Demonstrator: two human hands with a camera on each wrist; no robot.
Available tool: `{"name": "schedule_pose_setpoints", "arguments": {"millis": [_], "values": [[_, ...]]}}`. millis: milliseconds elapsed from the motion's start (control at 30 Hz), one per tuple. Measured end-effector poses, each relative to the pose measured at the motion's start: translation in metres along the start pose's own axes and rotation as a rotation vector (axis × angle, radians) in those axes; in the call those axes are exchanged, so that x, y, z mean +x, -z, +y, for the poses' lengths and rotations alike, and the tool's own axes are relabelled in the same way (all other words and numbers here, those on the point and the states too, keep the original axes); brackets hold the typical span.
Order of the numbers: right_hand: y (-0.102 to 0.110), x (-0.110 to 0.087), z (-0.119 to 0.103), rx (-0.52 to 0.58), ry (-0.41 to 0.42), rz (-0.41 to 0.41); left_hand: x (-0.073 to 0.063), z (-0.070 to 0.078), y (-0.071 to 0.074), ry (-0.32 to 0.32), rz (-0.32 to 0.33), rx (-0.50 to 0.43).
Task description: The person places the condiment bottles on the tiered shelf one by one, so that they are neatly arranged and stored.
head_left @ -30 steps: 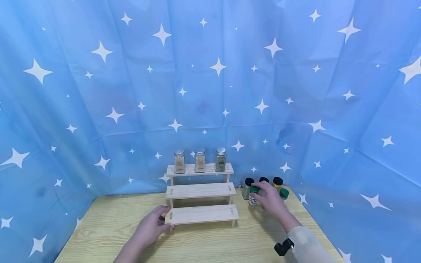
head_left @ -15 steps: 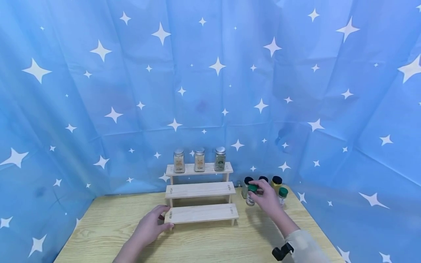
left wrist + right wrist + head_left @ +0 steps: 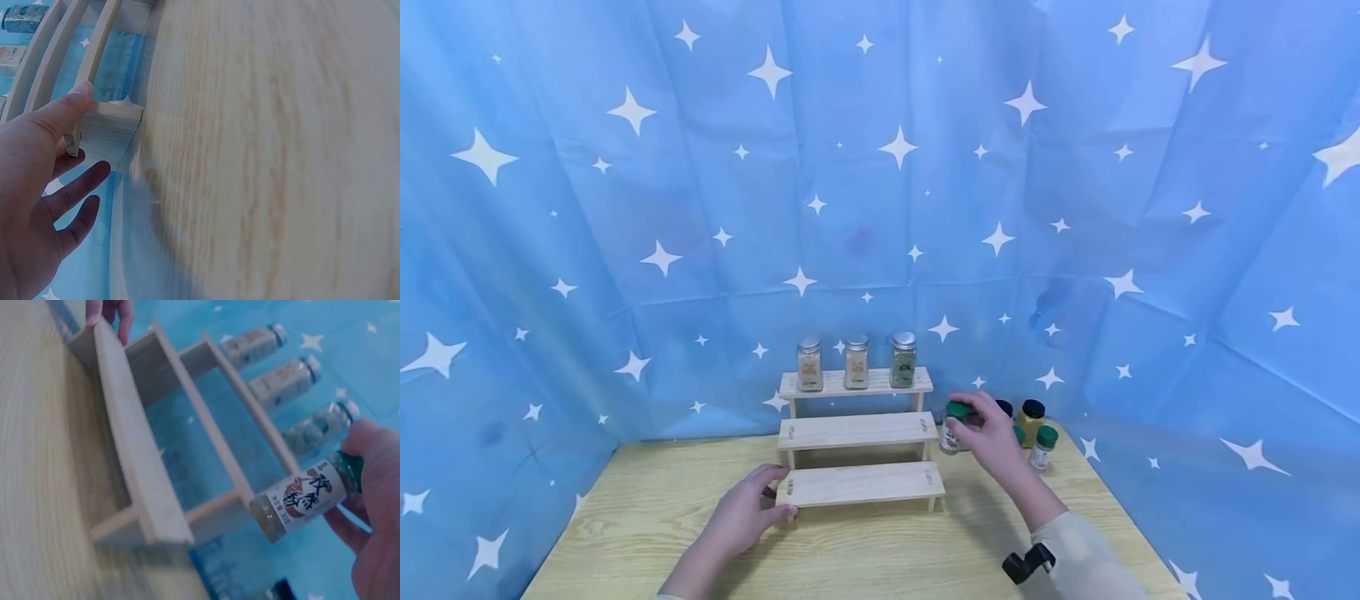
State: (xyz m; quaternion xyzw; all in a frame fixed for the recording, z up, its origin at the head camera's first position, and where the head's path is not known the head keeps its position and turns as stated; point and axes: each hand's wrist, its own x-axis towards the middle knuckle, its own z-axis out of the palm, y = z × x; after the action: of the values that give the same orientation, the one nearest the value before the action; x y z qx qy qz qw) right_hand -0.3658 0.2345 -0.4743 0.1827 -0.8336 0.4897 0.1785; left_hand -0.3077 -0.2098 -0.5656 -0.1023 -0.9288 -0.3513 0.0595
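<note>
A three-step wooden shelf rack (image 3: 859,486) stands on the table. My left hand (image 3: 748,512) pinches the left end of its lowest step, thumb on one side and a finger on the other; the other fingers (image 3: 81,194) stay off the wood. My right hand (image 3: 994,443) holds a green-capped spice jar (image 3: 304,499) by its cap, just right of the middle step. Brown-and-black Chinese lettering shows on its white label. In the right wrist view the jar is tilted. Three silver-lidded jars (image 3: 856,367) stand in a row on the top step.
Right of the rack, partly hidden by my right hand, are more jars: a yellow one with a black lid (image 3: 1032,418), a green-lidded one (image 3: 1042,448) and others. The wood-grain table (image 3: 865,554) meets a blue star-patterned curtain (image 3: 850,208) behind and at both sides.
My right hand has lifted the green-capped jar from among the other jars and carried it left towards the rack. My left hand stays at the lowest step.
</note>
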Motion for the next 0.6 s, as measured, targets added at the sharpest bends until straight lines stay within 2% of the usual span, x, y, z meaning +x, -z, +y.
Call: {"name": "schedule_pose_setpoints", "arguments": {"millis": [267, 600], "values": [[-0.027, 0.016, -0.023, 0.127, 0.024, -0.021, 0.001, 0.001, -0.001, -0.003, 0.009, -0.003], [-0.064, 0.040, -0.044, 0.159, 0.079, -0.070, 0.001, -0.001, -0.002, -0.001, 0.011, -0.001]]}}
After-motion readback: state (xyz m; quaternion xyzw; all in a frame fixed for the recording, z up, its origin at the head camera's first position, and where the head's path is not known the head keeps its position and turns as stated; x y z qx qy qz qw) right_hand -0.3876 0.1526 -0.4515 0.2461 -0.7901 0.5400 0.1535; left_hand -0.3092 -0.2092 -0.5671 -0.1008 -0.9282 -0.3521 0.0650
